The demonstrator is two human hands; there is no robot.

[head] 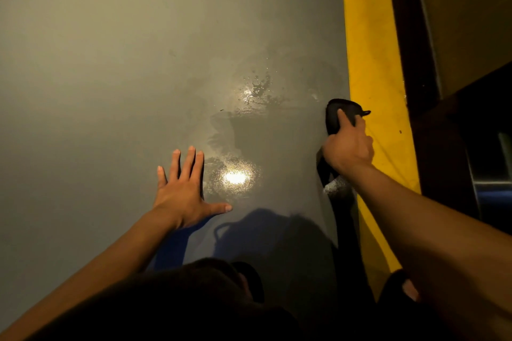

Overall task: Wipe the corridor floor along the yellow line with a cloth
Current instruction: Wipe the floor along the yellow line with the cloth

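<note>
Fingers (343, 116) of the right hand (347, 147) curl round a dark cloth (336, 113) and press it down on the grey floor (110, 63). The cloth sits right at the edge of the yellow line (371, 63), with a small corner poking onto the yellow.

The left hand (182, 191) lies flat on the floor, well apart from the cloth. Its fingers are straight and spread, and it holds nothing. It looks like it props the person up.

Between the hands the floor is shiny and wet (243, 130), with little drops near a bright spot of light. So I think some wiping is done here. Farther up beside the line the floor looks dull and dry, so that part is likely left to do. It is dim, so the wet edge is hard to tell.

No bucket or other container shows.
</note>
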